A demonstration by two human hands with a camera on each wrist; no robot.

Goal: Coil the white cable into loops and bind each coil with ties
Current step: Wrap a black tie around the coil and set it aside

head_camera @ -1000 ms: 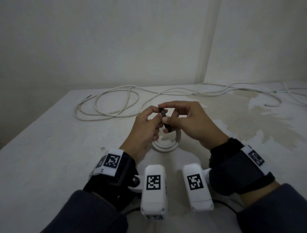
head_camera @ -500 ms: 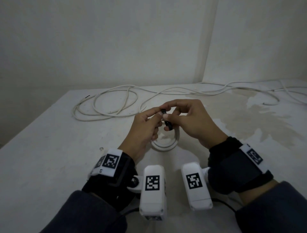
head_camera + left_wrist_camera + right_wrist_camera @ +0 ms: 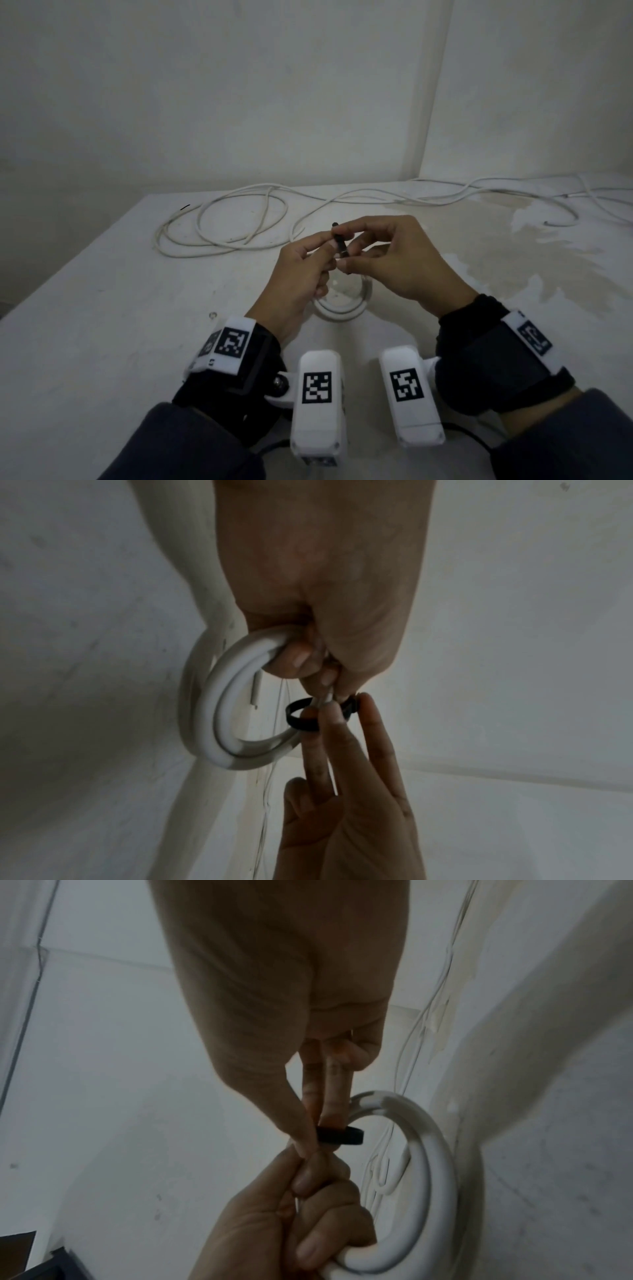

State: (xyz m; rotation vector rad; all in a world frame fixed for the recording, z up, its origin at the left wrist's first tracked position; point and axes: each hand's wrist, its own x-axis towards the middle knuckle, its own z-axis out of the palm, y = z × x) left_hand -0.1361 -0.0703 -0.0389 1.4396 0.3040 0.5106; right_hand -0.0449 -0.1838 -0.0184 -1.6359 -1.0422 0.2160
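My left hand (image 3: 308, 263) grips a small white cable coil (image 3: 342, 308) above the table; its curled fingers (image 3: 298, 661) close round the coil (image 3: 219, 723) in the left wrist view. A black tie (image 3: 340, 245) forms a small loop (image 3: 301, 715) at the coil's top. My right hand (image 3: 394, 257) pinches the black tie (image 3: 339, 1135) between thumb and fingers (image 3: 329, 1096), right against my left hand (image 3: 308, 1204). The coil (image 3: 431, 1177) hangs below both hands.
A long loose white cable (image 3: 239, 222) lies in wide loops at the back left of the white table (image 3: 102, 342) and runs on to the right (image 3: 513, 195). A stained patch (image 3: 513, 257) marks the table's right side. Walls stand close behind.
Both hands have stayed together over the coil. The black tie has tilted and its end now sticks up a little higher between the fingertips.
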